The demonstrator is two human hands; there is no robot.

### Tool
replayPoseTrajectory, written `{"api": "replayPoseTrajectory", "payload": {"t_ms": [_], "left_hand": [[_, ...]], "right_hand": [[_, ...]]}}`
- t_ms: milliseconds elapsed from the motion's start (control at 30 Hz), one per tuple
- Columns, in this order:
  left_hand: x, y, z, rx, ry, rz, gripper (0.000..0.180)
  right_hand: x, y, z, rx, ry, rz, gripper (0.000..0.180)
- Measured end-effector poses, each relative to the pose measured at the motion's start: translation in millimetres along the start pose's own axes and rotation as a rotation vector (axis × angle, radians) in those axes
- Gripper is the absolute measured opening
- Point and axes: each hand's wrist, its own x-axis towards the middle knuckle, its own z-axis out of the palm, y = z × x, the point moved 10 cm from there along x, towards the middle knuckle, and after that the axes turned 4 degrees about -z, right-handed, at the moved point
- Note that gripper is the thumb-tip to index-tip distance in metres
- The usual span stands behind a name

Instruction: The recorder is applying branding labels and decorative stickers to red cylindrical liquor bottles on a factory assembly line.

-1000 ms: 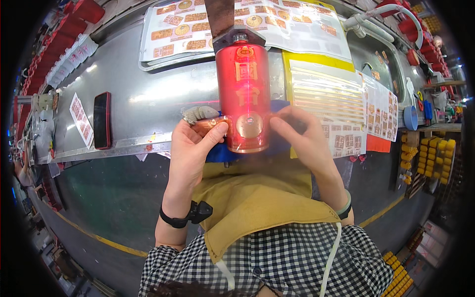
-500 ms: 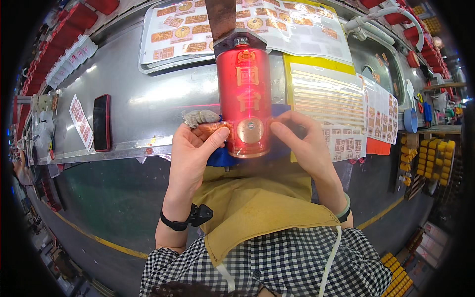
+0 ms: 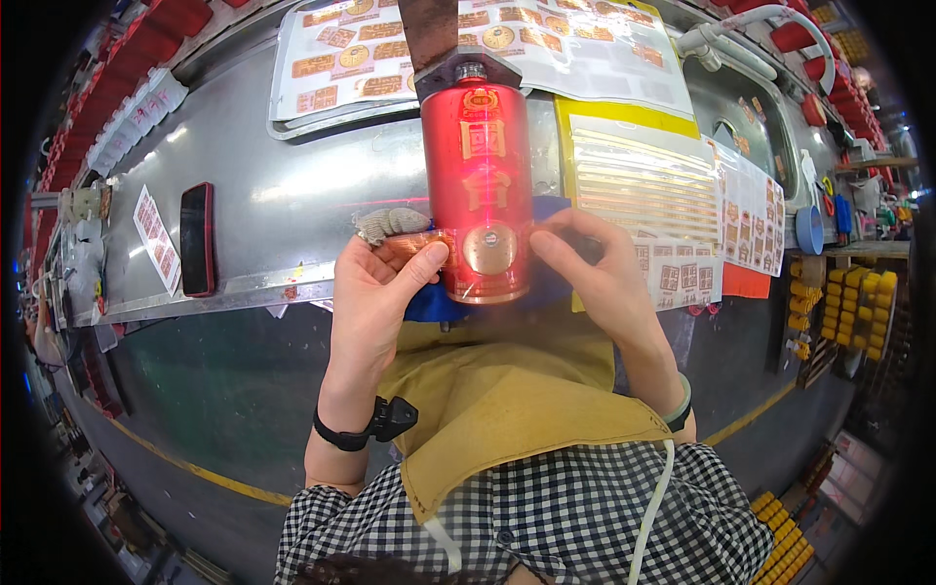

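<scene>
A red bottle is in the middle of the frame, a little above center. Its top end is by a dark metal holder. Two big gold letters run down its front, with a small gold badge above them and a round gold spot low down. The big sheet at the top has lots of gold and brown labels, too small to read well. A thin paper strip at the left has red-brown print.

Both arms come up from the bottom, elbows bent. The left hand, with gray cloth on a finger, has its grip pinching a shiny coppery strip beside the bottle. The right hand has its thumb and first finger close together at the bottle's right edge; I can't tell if its grip holds anything.
</scene>
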Motion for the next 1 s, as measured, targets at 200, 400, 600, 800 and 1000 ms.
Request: {"api": "replayPoseTrajectory", "payload": {"t_ms": [200,400,600,800,1000], "left_hand": [[-1,3,1,0.028,0.005,0.006,0.035],[-1,2,-2,0.041,0.005,0.005,0.036],[-3,6,2,0.032,0.02,-0.005,0.037],[-1,5,1,0.031,0.033,-0.01,0.038],[0,4,0,0.043,0.028,-0.014,0.039]], "right_hand": [[0,-2,-1,-0.061,-0.002,-0.01,0.022],[1,-2,1,-0.036,-0.004,-0.014,0.021],[0,-7,2,-0.012,-0.01,-0.033,0.021],[2,-6,0,-0.048,0.005,-0.031,0.022],[0,-25,-24,-0.539,0.175,-0.109,0.032]]}}
